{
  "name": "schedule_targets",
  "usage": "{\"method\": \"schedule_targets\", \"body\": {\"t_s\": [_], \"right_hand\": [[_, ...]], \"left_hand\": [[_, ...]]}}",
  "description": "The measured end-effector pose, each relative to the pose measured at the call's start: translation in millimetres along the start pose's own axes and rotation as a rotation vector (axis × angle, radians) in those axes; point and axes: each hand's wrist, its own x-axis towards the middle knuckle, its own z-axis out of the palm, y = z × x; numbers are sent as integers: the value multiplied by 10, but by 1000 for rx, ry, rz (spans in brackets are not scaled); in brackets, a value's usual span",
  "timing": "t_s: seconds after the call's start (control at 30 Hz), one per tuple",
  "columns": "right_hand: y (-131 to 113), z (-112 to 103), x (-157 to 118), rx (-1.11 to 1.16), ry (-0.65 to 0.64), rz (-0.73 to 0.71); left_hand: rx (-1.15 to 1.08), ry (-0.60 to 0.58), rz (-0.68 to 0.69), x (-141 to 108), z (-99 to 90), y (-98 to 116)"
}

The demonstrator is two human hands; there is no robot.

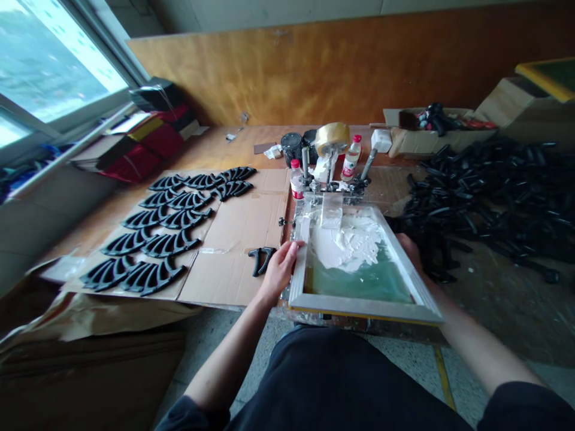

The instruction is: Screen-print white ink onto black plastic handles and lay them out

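Note:
A silk-screen printing frame (366, 304) with a pale metal border stands in front of me, its green mesh partly covered with thick white ink (345, 244). A clear squeegee-like block (332, 209) is at its far end, below a metal hinge clamp (332, 187). My left hand (282, 266) is closed at the frame's left edge, thumb on top. My right hand (409, 250) is beside the frame's right edge, its fingers mostly hidden. Just left of my left hand, two small curved black plastic handles (261, 260) lie on cardboard.
Rows of fanned black handles (153, 239) cover the cardboard (233, 227) at left. A heap of black parts (485, 203) lies at right. Bottles (351, 158), a tape roll (332, 139) and black jars (291, 146) stand behind the clamp. An open carton (431, 140) sits at back right.

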Motion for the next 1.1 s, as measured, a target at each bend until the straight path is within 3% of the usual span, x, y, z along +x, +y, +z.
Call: {"method": "schedule_targets", "body": {"t_s": [0.07,0.13,0.2,0.3,0.37,0.47,0.6,0.7,0.77,0.83,0.93,1.03,1.1], "right_hand": [[44,-77,178,-22,135,98],[-131,-59,421,-31,189,70],[-447,28,673,-35,136,-58],[-881,196,895,-61,-93,-168],[-1018,282,856,-76,-242,-180],[-1020,307,560,-84,-322,-318],[-913,137,217,-13,-404,-631],[-893,29,245,37,-470,-661],[-921,50,293,38,-427,-590],[-958,139,256,10,-292,-531],[-971,274,42,-12,-132,-579],[-947,281,-62,63,-175,-603],[-961,236,78,105,-205,-511]], "left_hand": [[57,-13,-91,-42,47,-314],[163,8,-139,-18,105,-570],[289,28,-153,39,150,-739],[406,20,-164,111,173,-850],[427,4,-170,129,166,-870],[411,-6,-175,126,151,-885],[377,0,-185,118,149,-906],[370,8,-189,118,152,-901],[362,22,-188,115,152,-884],[348,34,-185,109,151,-862],[329,46,-187,96,157,-829],[296,49,-202,83,162,-793],[259,41,-207,76,152,-752]]}}
